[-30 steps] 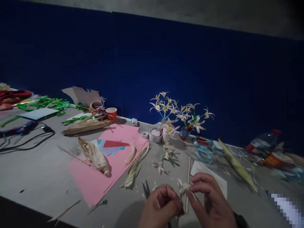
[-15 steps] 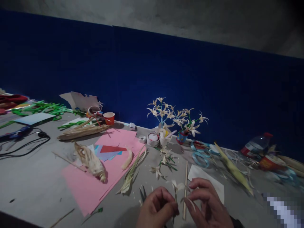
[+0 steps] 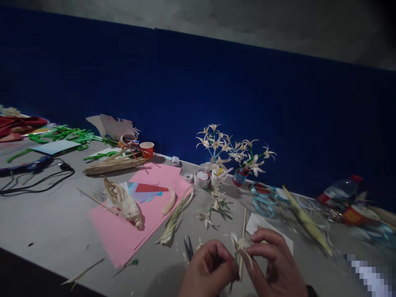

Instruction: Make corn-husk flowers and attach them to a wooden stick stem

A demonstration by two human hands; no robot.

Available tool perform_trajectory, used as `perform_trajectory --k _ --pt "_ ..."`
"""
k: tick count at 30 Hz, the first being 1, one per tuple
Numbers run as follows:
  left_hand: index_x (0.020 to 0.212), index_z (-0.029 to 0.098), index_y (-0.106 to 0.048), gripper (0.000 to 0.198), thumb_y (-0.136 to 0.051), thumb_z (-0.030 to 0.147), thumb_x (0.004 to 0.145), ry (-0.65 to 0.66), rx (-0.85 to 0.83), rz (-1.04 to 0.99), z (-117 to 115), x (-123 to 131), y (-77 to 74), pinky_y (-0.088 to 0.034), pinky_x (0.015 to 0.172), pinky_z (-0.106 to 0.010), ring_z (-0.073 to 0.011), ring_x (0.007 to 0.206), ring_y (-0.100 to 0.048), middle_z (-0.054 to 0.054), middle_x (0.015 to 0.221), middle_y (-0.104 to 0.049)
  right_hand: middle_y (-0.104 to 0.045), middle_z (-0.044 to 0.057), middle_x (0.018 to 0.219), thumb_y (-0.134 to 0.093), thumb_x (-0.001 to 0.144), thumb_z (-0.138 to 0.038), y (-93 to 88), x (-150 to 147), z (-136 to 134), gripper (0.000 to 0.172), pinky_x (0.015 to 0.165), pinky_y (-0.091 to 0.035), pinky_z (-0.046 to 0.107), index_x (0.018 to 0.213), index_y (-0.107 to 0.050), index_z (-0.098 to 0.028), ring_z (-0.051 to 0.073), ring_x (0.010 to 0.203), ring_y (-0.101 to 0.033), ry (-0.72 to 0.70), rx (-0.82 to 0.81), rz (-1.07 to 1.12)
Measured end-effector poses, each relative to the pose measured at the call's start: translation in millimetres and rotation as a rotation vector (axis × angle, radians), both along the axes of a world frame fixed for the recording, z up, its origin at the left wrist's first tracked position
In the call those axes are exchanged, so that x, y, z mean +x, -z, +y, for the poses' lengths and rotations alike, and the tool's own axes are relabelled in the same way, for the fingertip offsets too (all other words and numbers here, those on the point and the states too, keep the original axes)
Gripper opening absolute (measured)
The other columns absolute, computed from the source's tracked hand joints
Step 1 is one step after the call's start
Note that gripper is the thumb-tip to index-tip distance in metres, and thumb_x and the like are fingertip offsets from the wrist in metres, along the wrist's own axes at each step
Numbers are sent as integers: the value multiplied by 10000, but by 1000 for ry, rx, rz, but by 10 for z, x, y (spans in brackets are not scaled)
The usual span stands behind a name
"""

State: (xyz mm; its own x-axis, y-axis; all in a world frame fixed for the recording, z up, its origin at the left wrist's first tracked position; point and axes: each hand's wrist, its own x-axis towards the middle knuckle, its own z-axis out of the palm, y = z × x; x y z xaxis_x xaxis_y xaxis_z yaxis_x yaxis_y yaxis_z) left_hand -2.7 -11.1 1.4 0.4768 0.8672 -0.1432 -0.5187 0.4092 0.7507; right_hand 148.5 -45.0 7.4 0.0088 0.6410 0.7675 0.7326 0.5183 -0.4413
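Low in the frame my left hand [image 3: 208, 270] pinches the stem of a small cream corn-husk flower [image 3: 238, 244]. My right hand [image 3: 274, 264] holds the flower's petals from the right, fingers curled on them. The flower stands between both hands just above the grey table [image 3: 55, 222]. A thin wooden stick [image 3: 243, 225] lies on the table behind the flower. Small scissors [image 3: 187, 247] lie just left of my left hand. A white paper sheet [image 3: 262, 226] lies under and behind my right hand.
Pink paper [image 3: 123, 235] with a husk bundle [image 3: 123, 202] and husk strips [image 3: 175, 216] lies to the left. Finished husk flowers [image 3: 230, 148] stand in small cups by the blue wall. Blue tape rolls [image 3: 262, 198], a plastic bottle [image 3: 338, 190], black cables [image 3: 37, 181] and green stems [image 3: 64, 134] lie around.
The view shifted slightly. My hands stay together on the flower, and my right fingers have closed in tighter on the petals.
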Motion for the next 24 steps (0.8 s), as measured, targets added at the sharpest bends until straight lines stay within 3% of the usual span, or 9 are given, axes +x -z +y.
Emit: perform_trajectory --k 7,16,24 --pt "608 167 -558 242 -799 176 596 28 17 -17 8 7 36 -372 584 -232 -91 531 -516 43 526 -613 -570 45 989 -586 817 -44 -17 -5 14 224 899 -444 413 907 -624 -245 238 990 -548 -14 69 -9" --pt "597 162 -568 252 -817 196 586 20 12 -20 -3 8 13 -375 589 -233 -91 530 -507 47 527 -594 -560 61 1003 -599 783 -4 -48 19 36 267 913 -461 413 940 -612 -220 236 992 -548 -1 139 -173" --pt "604 164 -566 282 -841 217 574 26 2 -27 2 8 8 -370 588 -233 -94 530 -506 42 531 -602 -557 58 1001 -598 784 -9 -88 31 29 260 946 -457 408 939 -605 -218 224 994 -548 -2 134 -214"
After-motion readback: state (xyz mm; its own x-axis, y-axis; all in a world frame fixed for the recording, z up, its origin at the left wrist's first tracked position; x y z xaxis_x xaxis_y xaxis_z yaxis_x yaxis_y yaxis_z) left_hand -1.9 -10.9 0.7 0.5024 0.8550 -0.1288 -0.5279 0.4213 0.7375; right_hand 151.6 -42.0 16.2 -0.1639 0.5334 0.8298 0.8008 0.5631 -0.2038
